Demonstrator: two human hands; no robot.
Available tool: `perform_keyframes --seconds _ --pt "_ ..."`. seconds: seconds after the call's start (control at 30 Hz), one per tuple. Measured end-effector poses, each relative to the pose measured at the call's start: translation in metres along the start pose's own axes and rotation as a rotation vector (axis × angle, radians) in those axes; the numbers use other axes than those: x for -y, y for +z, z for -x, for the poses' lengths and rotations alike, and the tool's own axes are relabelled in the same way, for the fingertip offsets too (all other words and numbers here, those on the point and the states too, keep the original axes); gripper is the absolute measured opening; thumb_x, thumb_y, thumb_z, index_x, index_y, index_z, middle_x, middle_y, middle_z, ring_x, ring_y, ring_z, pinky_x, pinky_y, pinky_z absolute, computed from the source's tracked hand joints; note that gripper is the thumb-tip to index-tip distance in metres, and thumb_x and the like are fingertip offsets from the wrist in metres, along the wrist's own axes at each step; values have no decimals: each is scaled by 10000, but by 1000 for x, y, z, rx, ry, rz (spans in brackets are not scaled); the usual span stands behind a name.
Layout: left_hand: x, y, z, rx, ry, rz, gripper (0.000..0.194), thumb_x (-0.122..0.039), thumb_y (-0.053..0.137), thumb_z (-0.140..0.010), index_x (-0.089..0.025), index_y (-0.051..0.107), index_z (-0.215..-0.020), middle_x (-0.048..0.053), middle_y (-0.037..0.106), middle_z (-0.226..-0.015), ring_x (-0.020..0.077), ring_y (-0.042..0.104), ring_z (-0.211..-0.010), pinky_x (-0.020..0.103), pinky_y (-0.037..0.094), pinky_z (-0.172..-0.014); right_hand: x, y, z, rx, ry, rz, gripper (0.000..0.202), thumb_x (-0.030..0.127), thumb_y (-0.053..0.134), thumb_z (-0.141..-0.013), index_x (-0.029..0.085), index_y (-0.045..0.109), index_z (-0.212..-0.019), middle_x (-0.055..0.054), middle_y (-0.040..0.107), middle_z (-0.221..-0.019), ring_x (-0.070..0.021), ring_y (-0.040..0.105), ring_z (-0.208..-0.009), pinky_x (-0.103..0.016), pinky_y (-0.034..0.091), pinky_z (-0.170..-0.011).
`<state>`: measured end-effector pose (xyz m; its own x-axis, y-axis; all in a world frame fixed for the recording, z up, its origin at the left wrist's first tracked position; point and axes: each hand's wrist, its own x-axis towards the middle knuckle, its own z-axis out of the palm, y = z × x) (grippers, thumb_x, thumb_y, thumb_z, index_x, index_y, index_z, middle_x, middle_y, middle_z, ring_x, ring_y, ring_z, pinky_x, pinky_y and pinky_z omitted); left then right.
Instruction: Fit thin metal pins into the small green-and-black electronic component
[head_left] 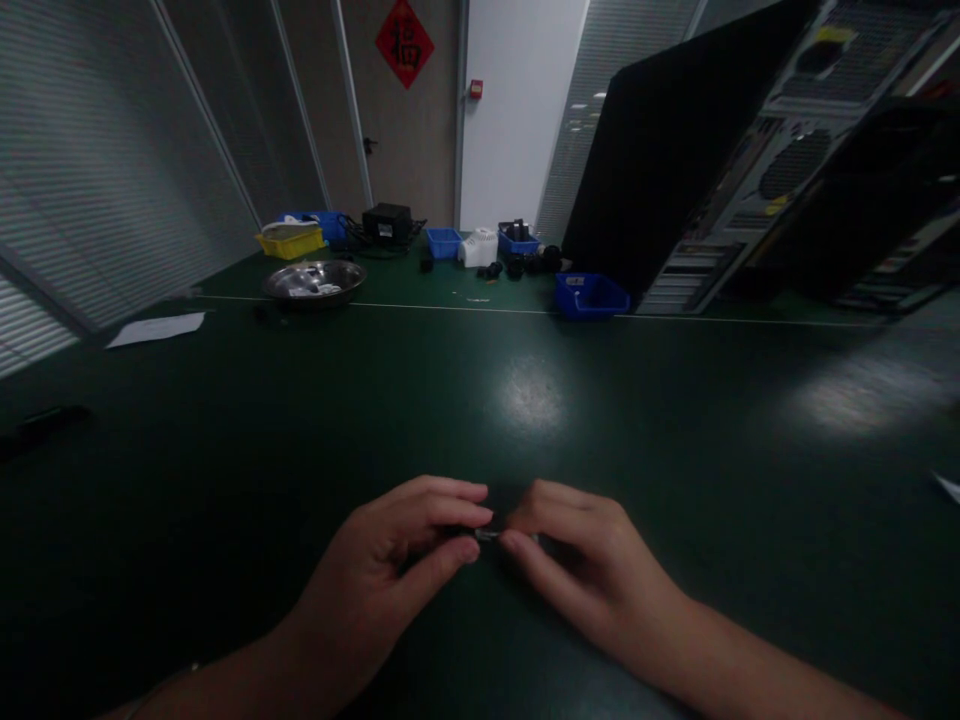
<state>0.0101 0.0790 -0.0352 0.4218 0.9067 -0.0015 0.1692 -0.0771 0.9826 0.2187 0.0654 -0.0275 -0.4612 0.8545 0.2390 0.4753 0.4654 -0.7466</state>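
Observation:
Low in the middle of the view, my left hand [405, 545] is closed on a small dark piece with a shiny, pale end [486, 535]. Its thumb is below the piece and its fingers above. Close to the right, my right hand [577, 545] pinches with thumb and forefinger at that shiny end. What lies inside the right pinch is mostly hidden, and the piece is too small and dim to name. Both hands are just over the dark green tabletop [420, 400].
Across the back stand a metal bowl [345, 288], a yellow basket [292, 243], a black box with cables [388, 222], a white housing [478, 247] and a blue bin [611, 303]. Large computer cases [675, 150] rise at right. Paper [157, 329] lies at left.

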Motion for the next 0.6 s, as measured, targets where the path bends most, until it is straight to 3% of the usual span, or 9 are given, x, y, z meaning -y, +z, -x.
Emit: perform_keyframes --seconds 0.1,0.3,0.47,0.6 --pt "-3 1 -1 -6 9 31 148 -215 637 -804 -238 712 -930 45 643 -1125 214 605 -1042 290 543 -846 2 0 1 -5 10 -10 221 259 477 -927 177 647 -814 -34 591 -732 -123 546 -656 -240 424 -588" --pt "-9 2 -3 1 -52 46 161 -259 558 -852 -190 686 -922 47 660 -962 143 616 -735 260 532 -694 -3 -4 1 -100 23 -57 222 256 476 -928 175 655 -822 -33 609 -729 -128 559 -663 -244 422 -598" --pt "-9 4 1 132 -100 -63 205 -272 522 -880 -211 614 -1053 27 655 -903 155 610 -780 267 495 -712 -9 -6 2 -191 53 -108 223 250 488 -926 167 639 -785 -20 603 -706 -121 554 -653 -237 414 -601" --pt "-10 7 2 273 64 -299 129 -235 508 -885 -204 630 -911 17 609 -836 158 580 -786 264 450 -700 -10 -7 4 -192 47 -132 205 241 499 -921 162 643 -798 -18 604 -717 -120 560 -664 -239 419 -608"
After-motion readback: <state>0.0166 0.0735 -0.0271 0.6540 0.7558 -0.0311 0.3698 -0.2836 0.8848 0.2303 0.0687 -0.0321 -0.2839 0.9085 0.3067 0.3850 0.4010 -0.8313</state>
